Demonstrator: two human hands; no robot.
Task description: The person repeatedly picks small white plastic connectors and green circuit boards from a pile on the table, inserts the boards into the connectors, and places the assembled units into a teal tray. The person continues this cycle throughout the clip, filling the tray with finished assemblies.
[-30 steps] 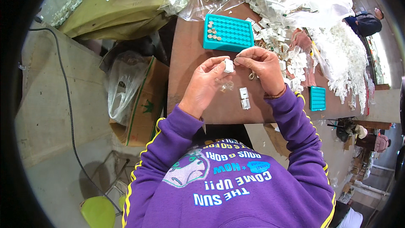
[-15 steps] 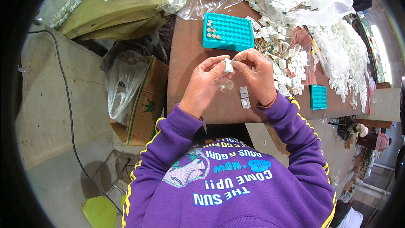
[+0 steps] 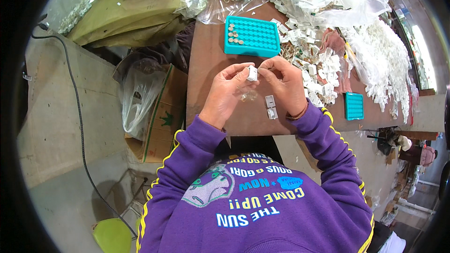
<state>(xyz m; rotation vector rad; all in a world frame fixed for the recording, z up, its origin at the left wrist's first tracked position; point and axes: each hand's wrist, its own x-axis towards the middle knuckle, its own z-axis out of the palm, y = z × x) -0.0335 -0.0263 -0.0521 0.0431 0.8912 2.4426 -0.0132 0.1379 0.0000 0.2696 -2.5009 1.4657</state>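
My left hand (image 3: 226, 90) pinches a small white plastic case (image 3: 252, 73) between thumb and fingertips above the brown table. Beside it, my right hand (image 3: 285, 84) is closed, thumb and forefinger pressed together at the case's edge. What those fingertips hold, if anything, is too small to tell. Thin, pale, shiny loops (image 3: 248, 96) dangle blurred beneath the left hand. On the table below the right hand lies an open white case (image 3: 271, 107) in two halves. Ahead of both hands sits a teal tray (image 3: 258, 35) with several small round metal pieces (image 3: 233, 33) in its left part.
White plastic parts (image 3: 318, 72) are heaped to the right, with a pink cloth (image 3: 332, 42) among them. A smaller teal tray (image 3: 354, 107) lies near the table's (image 3: 206, 65) right front edge. Clear plastic sheeting (image 3: 356, 0) covers the far side. A cardboard box (image 3: 164, 117) stands left of the table.
The white case has tilted slightly between my fingers, showing more of its flat face. The dangling loops have shifted and blurred. Both hands stay in nearly the same place.
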